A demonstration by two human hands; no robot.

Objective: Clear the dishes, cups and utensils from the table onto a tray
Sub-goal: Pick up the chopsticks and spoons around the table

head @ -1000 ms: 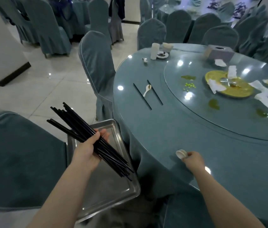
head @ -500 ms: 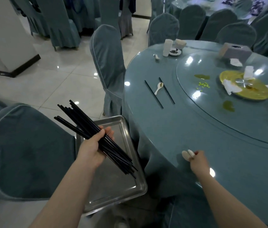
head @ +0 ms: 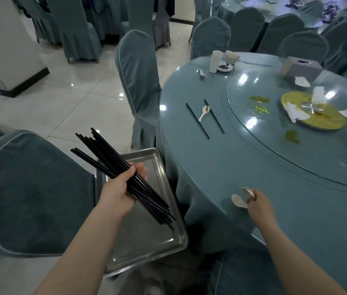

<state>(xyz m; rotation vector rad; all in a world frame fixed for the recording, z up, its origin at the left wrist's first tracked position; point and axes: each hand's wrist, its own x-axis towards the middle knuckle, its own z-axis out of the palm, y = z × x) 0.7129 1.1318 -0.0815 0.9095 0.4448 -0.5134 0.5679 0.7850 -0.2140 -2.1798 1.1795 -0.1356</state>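
My left hand (head: 121,188) grips a bundle of black chopsticks (head: 102,152) above the steel tray (head: 147,241), which lies on a chair seat beside the round table (head: 221,177). At the table's near edge my right hand (head: 259,205) holds two white spoons (head: 239,200) by their handles, their bowls pointing left. Farther along the table lie two single black chopsticks (head: 197,120) with a white spoon (head: 203,113) between them. At the far rim stand a white cup (head: 215,61), a small sauce dish (head: 224,67), a bowl (head: 232,56) and another spoon (head: 202,73).
A glass turntable (head: 275,145) carries a yellow plate (head: 317,118), crumpled napkins (head: 296,111), food scraps and a tissue box (head: 301,67). Covered chairs (head: 138,81) ring the table; one chair back (head: 32,194) stands just left of the tray. Tiled floor lies to the left.
The view has shifted a little leftward and the table scene sits further right. My right hand now shows two spoon bowls spread apart. The left hand keeps the chopsticks over the tray.
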